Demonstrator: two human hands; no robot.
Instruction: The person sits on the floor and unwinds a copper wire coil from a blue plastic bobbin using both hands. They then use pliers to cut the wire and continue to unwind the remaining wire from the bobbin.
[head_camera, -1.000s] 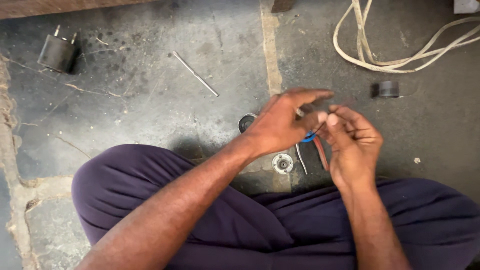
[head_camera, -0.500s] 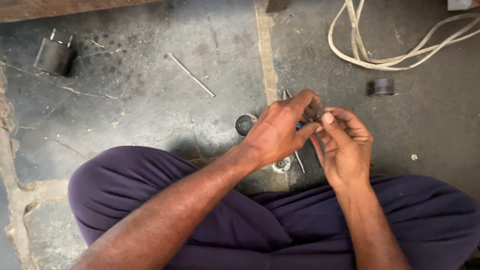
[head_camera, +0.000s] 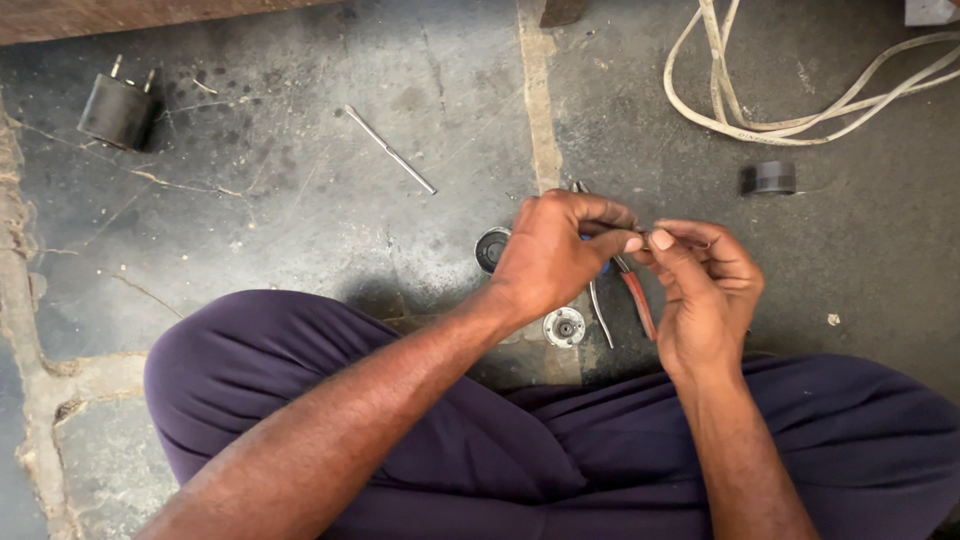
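While the left hand (head_camera: 555, 255) and right hand (head_camera: 705, 290) are meeting above the floor (head_camera: 300, 220), their fingers are pinching a small part (head_camera: 645, 236), too tiny to identify. Pliers (head_camera: 630, 290) and a round metal piece (head_camera: 564, 327) are lying just beneath; a steady, close pinch probably serves best.

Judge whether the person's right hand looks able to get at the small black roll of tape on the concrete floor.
Probably yes: the small black roll of tape lies alone beyond the right hand, nothing between them, though its fingertips pinch something small.
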